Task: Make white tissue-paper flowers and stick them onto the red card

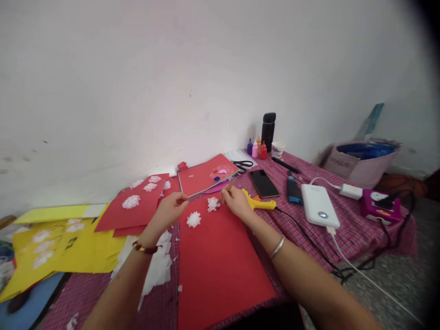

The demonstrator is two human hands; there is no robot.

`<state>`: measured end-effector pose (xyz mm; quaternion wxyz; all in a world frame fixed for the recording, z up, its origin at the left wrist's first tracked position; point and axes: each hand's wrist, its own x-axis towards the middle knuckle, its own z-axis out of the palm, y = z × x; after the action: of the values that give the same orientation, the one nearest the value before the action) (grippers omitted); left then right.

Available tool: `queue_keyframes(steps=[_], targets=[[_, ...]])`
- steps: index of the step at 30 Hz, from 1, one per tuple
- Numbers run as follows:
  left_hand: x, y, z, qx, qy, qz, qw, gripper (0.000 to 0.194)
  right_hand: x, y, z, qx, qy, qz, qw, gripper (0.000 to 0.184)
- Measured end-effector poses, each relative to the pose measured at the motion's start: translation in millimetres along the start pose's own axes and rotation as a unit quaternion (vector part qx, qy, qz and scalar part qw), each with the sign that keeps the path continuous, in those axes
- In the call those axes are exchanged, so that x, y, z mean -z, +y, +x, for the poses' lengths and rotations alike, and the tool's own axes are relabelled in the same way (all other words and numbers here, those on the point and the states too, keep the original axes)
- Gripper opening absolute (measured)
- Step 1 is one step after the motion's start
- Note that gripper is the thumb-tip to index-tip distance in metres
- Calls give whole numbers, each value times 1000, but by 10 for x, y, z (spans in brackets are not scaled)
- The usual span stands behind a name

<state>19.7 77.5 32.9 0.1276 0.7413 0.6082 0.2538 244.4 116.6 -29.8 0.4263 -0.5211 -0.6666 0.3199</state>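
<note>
A large sheet of red paper [220,261] lies in front of me with two white crinkled paper flowers near its far edge, a left flower [194,219] and a right flower [213,204]. My right hand [236,201] pinches a thin brown stick [231,184], its lower end close to the right flower; whether it is a brush or a pencil I cannot tell. Above the sheet's far left corner hovers my left hand [172,207], thumb and fingertips drawn together. Anything between them is too small to make out. A yellow glue gun [263,203] rests just right of my right hand.
White tissue pieces [156,270] lie left of the sheet, beside red sheets with flowers [134,206] and yellow paper [85,247]. Rightward are a phone [264,183], scissors [242,165], a power bank [319,206] and trailing cables. Paint bottles [255,149] and a black flask [268,130] stand behind.
</note>
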Motion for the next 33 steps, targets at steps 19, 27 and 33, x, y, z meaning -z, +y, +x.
queue_keyframes(steps=[19, 27, 33], targets=[[181, -403, -1653, -67, -154, 111, 980, 53, -252, 1, -299, -87, -394, 184, 896, 23], [54, -493, -1631, -25, -102, 75, 992, 15, -266, 36, -264, -85, -417, 141, 894, 22], [145, -341, -1505, 85, 69, -91, 990, 11, -294, 31, -268, -78, -400, 190, 893, 22]])
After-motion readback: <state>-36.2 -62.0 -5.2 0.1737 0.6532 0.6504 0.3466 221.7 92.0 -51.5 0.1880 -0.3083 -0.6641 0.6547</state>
